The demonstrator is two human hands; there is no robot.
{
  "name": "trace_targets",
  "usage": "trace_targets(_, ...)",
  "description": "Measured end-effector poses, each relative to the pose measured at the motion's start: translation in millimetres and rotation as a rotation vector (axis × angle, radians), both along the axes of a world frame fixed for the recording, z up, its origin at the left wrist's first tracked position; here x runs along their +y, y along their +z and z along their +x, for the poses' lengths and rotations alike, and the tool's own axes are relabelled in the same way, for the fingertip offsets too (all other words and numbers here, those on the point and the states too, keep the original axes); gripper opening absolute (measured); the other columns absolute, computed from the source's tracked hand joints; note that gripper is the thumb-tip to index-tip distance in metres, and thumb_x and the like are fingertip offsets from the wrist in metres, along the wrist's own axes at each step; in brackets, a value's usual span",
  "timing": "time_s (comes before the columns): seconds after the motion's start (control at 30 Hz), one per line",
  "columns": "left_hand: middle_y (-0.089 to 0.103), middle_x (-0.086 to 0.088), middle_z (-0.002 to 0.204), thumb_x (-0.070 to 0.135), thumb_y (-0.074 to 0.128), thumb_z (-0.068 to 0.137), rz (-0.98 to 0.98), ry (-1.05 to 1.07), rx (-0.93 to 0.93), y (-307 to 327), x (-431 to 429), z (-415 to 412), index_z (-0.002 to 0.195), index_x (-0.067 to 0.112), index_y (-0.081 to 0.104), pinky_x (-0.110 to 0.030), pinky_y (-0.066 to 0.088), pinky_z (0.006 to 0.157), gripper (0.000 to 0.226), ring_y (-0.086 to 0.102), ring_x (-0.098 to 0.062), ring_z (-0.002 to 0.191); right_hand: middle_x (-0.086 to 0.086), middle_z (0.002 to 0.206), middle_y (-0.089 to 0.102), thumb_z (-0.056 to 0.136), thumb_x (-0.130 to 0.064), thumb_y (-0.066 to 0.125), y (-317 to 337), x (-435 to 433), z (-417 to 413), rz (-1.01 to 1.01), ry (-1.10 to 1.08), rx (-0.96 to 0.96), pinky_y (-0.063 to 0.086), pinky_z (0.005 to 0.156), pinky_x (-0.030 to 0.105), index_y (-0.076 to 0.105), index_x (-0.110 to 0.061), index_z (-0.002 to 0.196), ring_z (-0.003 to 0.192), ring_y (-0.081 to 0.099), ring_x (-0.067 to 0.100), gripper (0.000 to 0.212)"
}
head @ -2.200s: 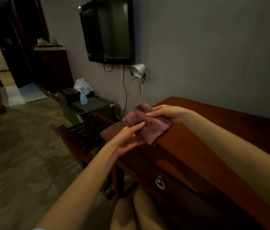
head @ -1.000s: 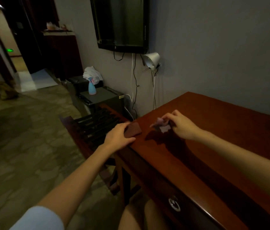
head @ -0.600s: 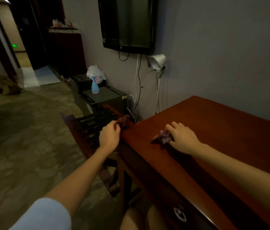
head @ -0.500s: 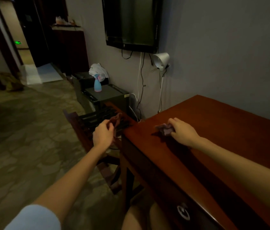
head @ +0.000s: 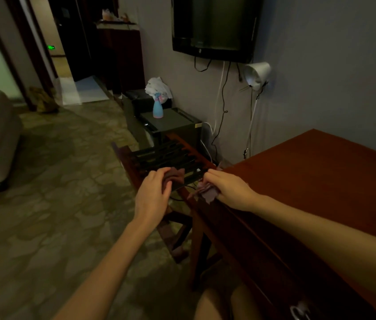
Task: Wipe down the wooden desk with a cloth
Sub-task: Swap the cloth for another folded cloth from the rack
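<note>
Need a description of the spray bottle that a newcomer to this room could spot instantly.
Start at the wall-mounted TV; below it, to the left, a dark low cabinet stands by the wall. The spray bottle stands upright on top, in front of a crumpled white bundle. Small, light blue with a pinkish head, it is the only brightly coloured thing there.

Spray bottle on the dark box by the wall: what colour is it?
The spray bottle is light blue, pinkish at the base; head view shows it.

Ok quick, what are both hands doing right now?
Left hand: fingers curled round a brown cloth.
Right hand: gripping a purple cloth.
</note>
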State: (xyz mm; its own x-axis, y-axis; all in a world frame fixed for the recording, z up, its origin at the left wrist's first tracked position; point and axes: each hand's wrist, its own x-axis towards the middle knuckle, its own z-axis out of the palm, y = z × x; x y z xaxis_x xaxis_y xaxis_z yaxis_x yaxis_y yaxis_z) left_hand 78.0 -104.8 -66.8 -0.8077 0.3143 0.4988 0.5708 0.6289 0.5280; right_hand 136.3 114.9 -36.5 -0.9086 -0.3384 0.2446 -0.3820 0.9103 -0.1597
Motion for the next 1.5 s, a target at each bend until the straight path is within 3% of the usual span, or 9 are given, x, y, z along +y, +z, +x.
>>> trace_targets(0.4,0.057,0.002,0.108,0.02,0.055,0.094,0.028,0.047,0.005,-1,-11,1,0.129,0.02,0.052,-0.024,0.045,0.077,0.035,0.057,-0.014,0.1,-0.008,0.088,0.049,0.088,-0.016,0.06,-5,-1,-8,-0.224,-0.274,0.012,0.035,0.064,0.029,0.053,-0.02,0.088,0.08,0.051,0.013,0.008)
trace_targets(0.57,0.056,0.004,0.108,0.02,0.055,0.094,0.019,0.042,-0.016,-11,-17,-5,0.129,0.022,0.052,-0.019,0.04,0.075,0.035,0.057,-0.013,0.099,-0.015,0.086,0.049,0.086,-0.017,0.064,-4,-1,25,-0.208,-0.181,0.003,0.033,0.058,0.015,0.05,-0.029,0.084,0.072,0.048,-0.003,0.018)
trace_targets(0.73,0.054,0.007,0.108,0.022,0.055,0.094,0.022,0.022,-0.02,-10,-10,-6,0.13,0.024,0.052,-0.021,0.044,0.076,0.035,0.055,-0.01,0.098,-0.009,0.088,0.052,0.087,-0.018,0.064,-7,-5,-10,-0.112,-0.077,0.009,0.045,0.062,0.029,0.057,-0.02,0.086,0.077,0.052,0.008,0.007)
trace_targets(0.87,0.055,0.006,0.11,0.02,0.055,0.094,0.011,0.043,-0.025,-12,-7,-6,0.129,0.023,0.052,-0.022,0.044,0.076,0.035,0.055,-0.011,0.1,-0.004,0.09,0.054,0.09,-0.021,0.061,-2,-2,-41,-0.142,-0.049,-0.005,0.044,0.064,0.035,0.059,-0.016,0.087,0.08,0.054,0.014,0.005)
trace_targets(1.13,0.056,0.003,0.11,0.022,0.057,0.093,-0.079,0.11,-0.103,-4,10,-27,0.128,0.022,0.051,-0.024,0.046,0.071,0.035,0.058,-0.015,0.098,0.0,0.093,0.056,0.083,-0.007,0.058,0,41,-50,-0.127,-0.033,-0.05,0.038,0.062,0.032,0.056,-0.014,0.089,0.082,0.054,0.016,0.01)
trace_targets(1.27,0.056,0.005,0.109,0.022,0.058,0.091,-0.136,0.104,-0.12,15,10,-8,0.123,0.023,0.052,-0.023,0.044,0.067,0.032,0.058,-0.013,0.095,-0.011,0.09,0.051,0.083,-0.009,0.061,2,34,-15,-0.179,-0.005,-0.043,0.03,0.059,0.02,0.05,-0.026,0.088,0.082,0.054,0.01,0.021)
trace_targets(1.33,0.056,0.006,0.108,0.022,0.058,0.091,-0.146,0.124,-0.107,13,3,-2,0.122,0.024,0.052,-0.021,0.04,0.064,0.031,0.058,-0.012,0.094,-0.015,0.09,0.05,0.084,-0.013,0.064,-2,19,-6,-0.136,0.1,-0.044,0.036,0.06,0.022,0.052,-0.028,0.091,0.081,0.049,0.002,0.021)
trace_targets(1.43,0.055,0.007,0.106,0.022,0.059,0.091,-0.113,0.159,-0.062,-1,0,4,0.12,0.026,0.053,-0.019,0.036,0.064,0.03,0.057,-0.011,0.094,-0.01,0.088,0.047,0.082,-0.01,0.063,-7,9,-17,-0.018,0.16,-0.004,0.039,0.054,0.027,0.052,-0.023,0.089,0.077,0.051,0.01,0.018)
trace_targets(1.5,0.055,0.009,0.106,0.022,0.059,0.091,-0.059,0.169,-0.056,-4,3,13,0.119,0.027,0.054,-0.018,0.036,0.063,0.029,0.057,-0.009,0.091,-0.006,0.088,0.05,0.086,-0.011,0.061,-5,8,-31,-0.097,0.122,0.009,0.038,0.057,0.029,0.052,-0.021,0.088,0.077,0.053,0.014,0.013)
